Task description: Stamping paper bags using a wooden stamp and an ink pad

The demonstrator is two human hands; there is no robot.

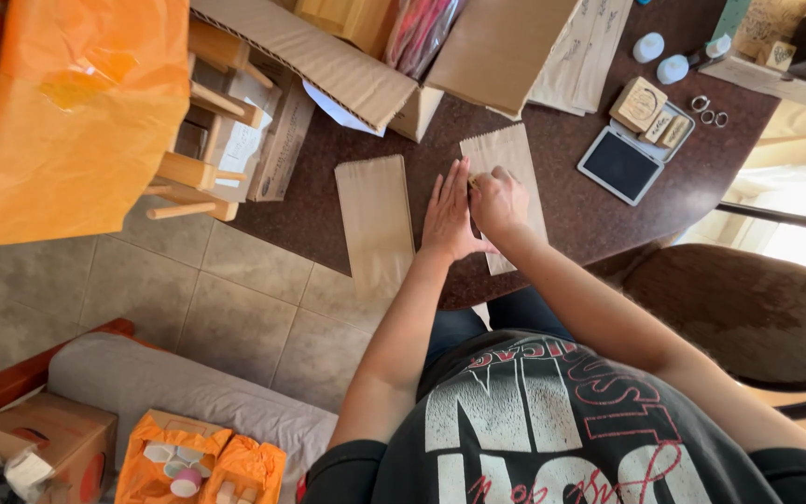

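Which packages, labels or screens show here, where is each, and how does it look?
Paper bag: flat, brown, on the table left of the hands.
Second bag: brown, under the left hand and right hand.
Cardboard box: open, brown, table's far edge.
Ink pad: dark rectangle, white rim, right.

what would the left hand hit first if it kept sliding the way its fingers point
Likely the open cardboard box: the left hand lies flat on the table, pointing at it, with only bare tabletop between.
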